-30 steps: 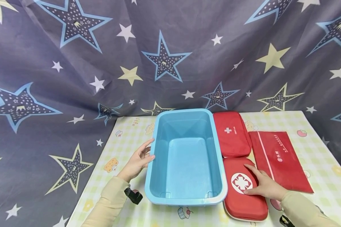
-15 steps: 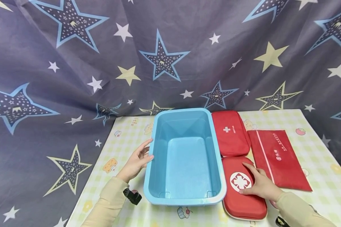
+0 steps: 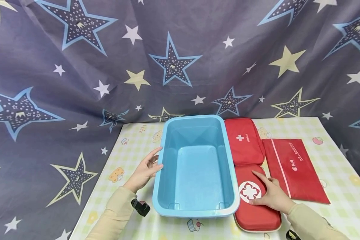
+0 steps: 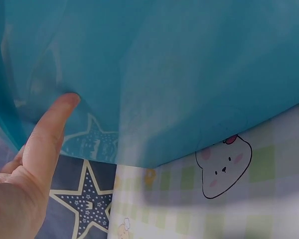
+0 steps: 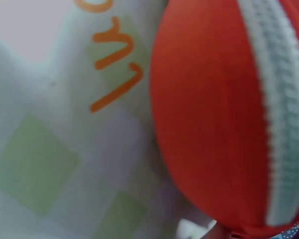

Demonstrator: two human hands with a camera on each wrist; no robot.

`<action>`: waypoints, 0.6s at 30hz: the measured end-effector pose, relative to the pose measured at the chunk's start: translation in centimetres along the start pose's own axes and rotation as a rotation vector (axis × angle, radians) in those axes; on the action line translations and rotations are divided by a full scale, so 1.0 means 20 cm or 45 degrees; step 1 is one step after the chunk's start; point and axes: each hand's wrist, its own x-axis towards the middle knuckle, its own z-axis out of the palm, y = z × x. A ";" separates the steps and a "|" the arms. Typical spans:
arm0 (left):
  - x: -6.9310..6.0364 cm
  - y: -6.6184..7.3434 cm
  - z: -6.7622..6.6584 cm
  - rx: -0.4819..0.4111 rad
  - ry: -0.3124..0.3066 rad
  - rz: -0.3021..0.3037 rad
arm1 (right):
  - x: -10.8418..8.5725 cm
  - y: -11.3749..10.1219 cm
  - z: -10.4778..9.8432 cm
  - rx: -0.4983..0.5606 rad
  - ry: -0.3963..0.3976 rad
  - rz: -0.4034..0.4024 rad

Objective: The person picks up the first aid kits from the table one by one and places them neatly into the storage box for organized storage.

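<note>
A light blue plastic bin [image 3: 199,180] stands in the middle of the table. My left hand [image 3: 144,171] is at its left side, thumb near the rim; in the left wrist view a fairly straight finger [image 4: 52,124] presses the outer wall. My right hand [image 3: 274,195] grips a red hard first aid case [image 3: 253,216] with a white cross emblem, thumb and index finger spread over its top. The other fingers are at its right side, partly hidden. In the right wrist view, the rounded red case shows its pale zipper [image 5: 279,109].
Behind the case lies a red first aid pouch [image 3: 243,143] with a white cross, beside the bin. A flat red zip bag [image 3: 295,170] lies farther right. The checked tablecloth [image 3: 129,143] bears cartoon prints; a star-patterned curtain [image 3: 108,66] hangs behind.
The right hand and the first aid case have shifted slightly left, towards the bin, and the case seems to tilt a little. The left hand stays at the bin.
</note>
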 end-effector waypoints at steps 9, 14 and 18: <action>0.00 0.00 0.00 0.010 -0.002 0.010 | 0.00 -0.01 -0.02 -0.008 -0.036 -0.023; 0.00 0.00 0.01 -0.001 0.008 0.001 | 0.00 0.02 -0.05 0.135 -0.138 0.016; 0.00 0.00 0.01 -0.009 0.004 -0.002 | 0.00 0.06 -0.09 0.287 -0.258 0.043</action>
